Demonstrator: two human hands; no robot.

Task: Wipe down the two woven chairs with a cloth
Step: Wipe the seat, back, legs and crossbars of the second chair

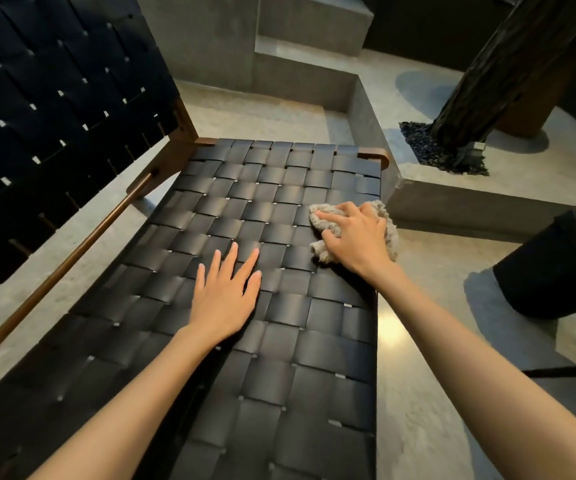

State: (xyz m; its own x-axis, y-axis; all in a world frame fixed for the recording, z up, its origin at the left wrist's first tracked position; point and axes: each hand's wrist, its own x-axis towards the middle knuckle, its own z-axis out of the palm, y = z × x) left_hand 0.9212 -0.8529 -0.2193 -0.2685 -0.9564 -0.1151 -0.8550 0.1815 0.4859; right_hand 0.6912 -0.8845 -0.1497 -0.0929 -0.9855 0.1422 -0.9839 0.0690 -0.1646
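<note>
A chair with a black woven seat (272, 188) and a brown wooden frame fills the middle of the head view; its black woven backrest (54, 109) rises at the left. My left hand (226, 292) lies flat on the middle of the seat, fingers straight and spread. My right hand (354, 235) grips a bunched grey-beige cloth (387, 230) and presses it on the seat near the right edge. Only one chair is in view.
A grey concrete floor surrounds the chair. Concrete steps and a low ledge (453, 199) stand behind and to the right. A dark tree trunk (494, 81) rises from black gravel at upper right. A black bin (556, 268) stands close on the right.
</note>
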